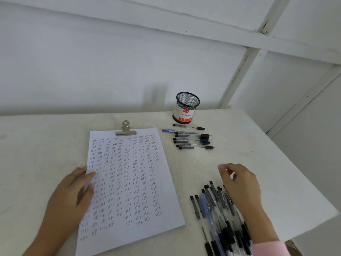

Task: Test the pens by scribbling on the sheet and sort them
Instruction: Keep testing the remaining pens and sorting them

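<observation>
A white sheet (129, 182) covered with columns of small scribbled words lies in the middle of the table, clamped at its top by a metal clip (126, 129). My left hand (73, 194) rests flat on the sheet's left edge, fingers straight. A large pile of pens (215, 215) lies at the lower right. My right hand (239, 183) hovers over the far end of that pile with fingers loosely curled, holding nothing. A smaller group of pens (191, 140) lies side by side further back, right of the sheet, one of them blue (175, 131).
A black mesh pen cup (186, 108) with a red and white label stands at the back of the table, near the wall. The table's right edge (295, 163) runs diagonally close to the pen pile. A pink sleeve (269, 248) covers my right wrist.
</observation>
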